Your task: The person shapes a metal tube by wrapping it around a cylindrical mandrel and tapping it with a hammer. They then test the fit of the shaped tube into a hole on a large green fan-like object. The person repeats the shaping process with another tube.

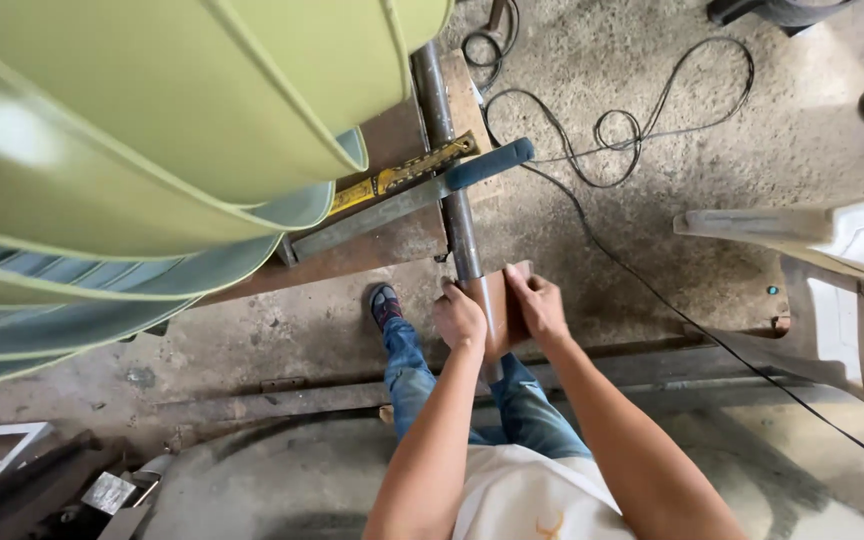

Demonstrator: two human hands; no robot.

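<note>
Hands (500, 312) grip brown plate (508, 318) against steel pipe (450, 170).

One head-worn view looks steeply down, close over both forearms (floor probably well below).

Both hands — left hand (459, 318), right hand (540, 305) — grip a brown plate (508, 318) against a steel pipe (452, 170) beside curved green sheets (152, 130), black cable (632, 130) on concrete floor (732, 130)

pale green sheets (152, 110), blue jeans (527, 405), black cable (632, 130), yellow tape measure (402, 175)
</note>
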